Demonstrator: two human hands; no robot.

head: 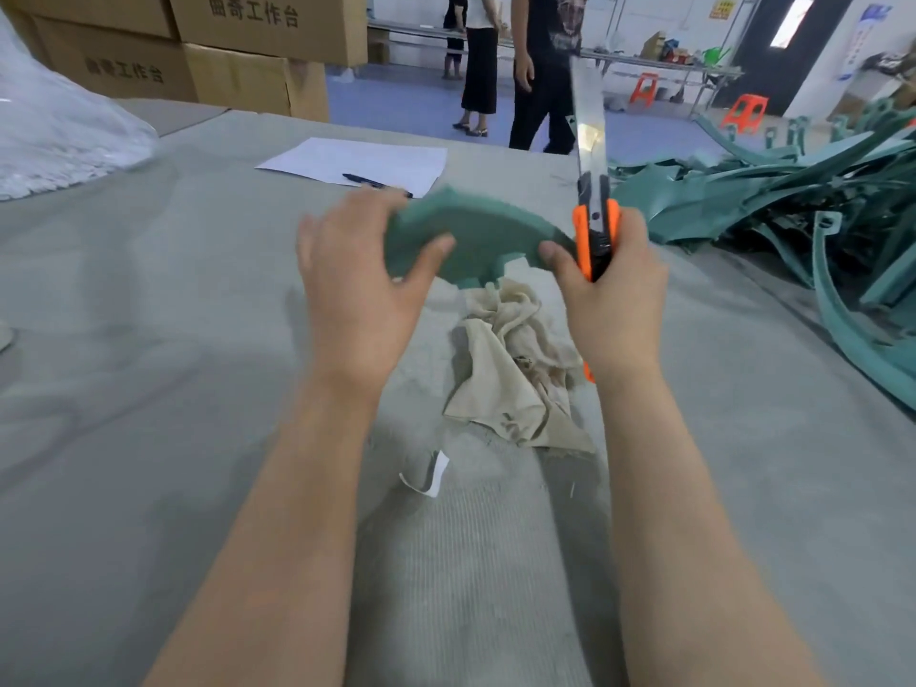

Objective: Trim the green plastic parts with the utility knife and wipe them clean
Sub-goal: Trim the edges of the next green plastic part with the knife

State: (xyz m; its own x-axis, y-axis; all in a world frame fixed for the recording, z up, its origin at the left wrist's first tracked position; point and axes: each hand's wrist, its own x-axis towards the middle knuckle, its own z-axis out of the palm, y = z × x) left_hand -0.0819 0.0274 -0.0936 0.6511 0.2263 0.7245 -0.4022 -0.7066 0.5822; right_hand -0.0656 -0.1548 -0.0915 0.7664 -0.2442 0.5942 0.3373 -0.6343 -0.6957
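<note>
Left hand [357,290] grips green part [476,235]; right hand [614,295] holds utility knife [592,200].

On your left, a wide stretch of bare desk [148,339] gives your left hand [357,290] room, up to a plastic bag [59,131] far left. A pile of green parts [793,205] crowds the desk right of your right hand [614,295]. The green part [471,235] spans the gap between your hands, a crumpled cloth [510,369] lies beneath, and the utility knife [591,166] points its long blade up above your right hand.
</note>
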